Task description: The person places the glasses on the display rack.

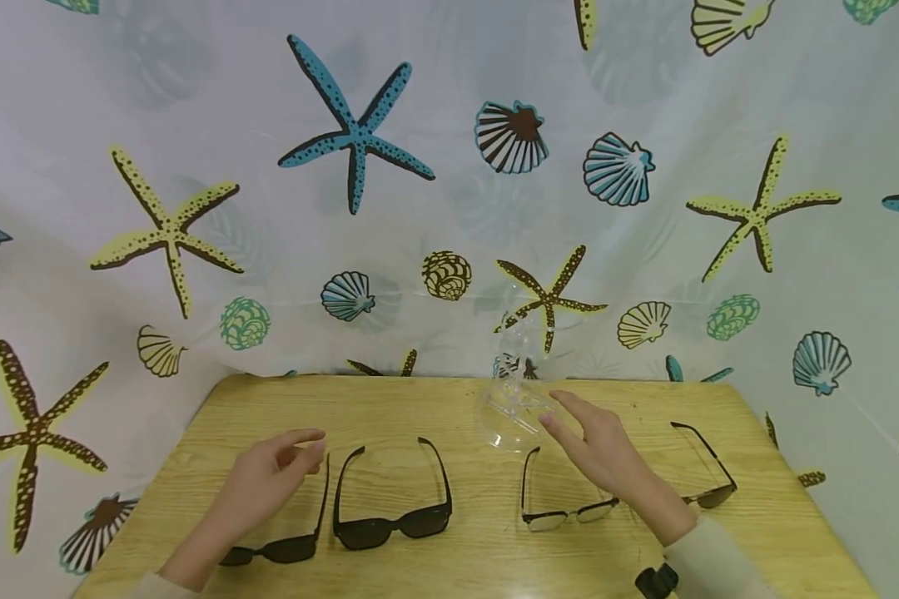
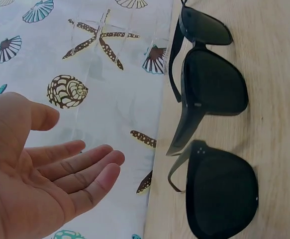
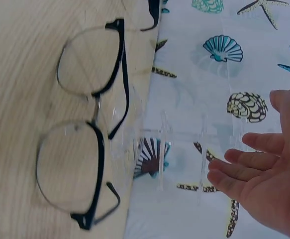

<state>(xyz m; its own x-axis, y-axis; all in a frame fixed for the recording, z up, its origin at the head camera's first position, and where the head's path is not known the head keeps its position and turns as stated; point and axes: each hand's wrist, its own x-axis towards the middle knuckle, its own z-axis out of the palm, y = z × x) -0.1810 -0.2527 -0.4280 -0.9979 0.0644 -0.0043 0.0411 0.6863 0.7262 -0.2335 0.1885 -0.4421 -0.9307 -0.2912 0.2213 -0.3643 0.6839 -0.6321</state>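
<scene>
Sea-themed cloth (image 1: 449, 208) w/ starfish & shells hangs behind a wooden surface (image 1: 285, 408). My L hand (image 1: 265, 476) and R hand (image 1: 595, 445) are apart, both empty, fingers relaxed. L is over the far-L sunglasses (image 1: 290, 549); a 2nd black pair (image 1: 367, 533), arms unfolded, lies just to their R. R is near a see-through stand (image 1: 511, 403) at the back, ctr-right; can't tell if they touch. Clear-lens specs (image 1: 547, 522) lie in front of the stand, w/ tinted glasses (image 1: 717, 497) at far R.

wooden table (image 1: 285, 408) bearing sunglasses (image 1: 394, 526), eyeglasses (image 1: 569, 516)
</scene>
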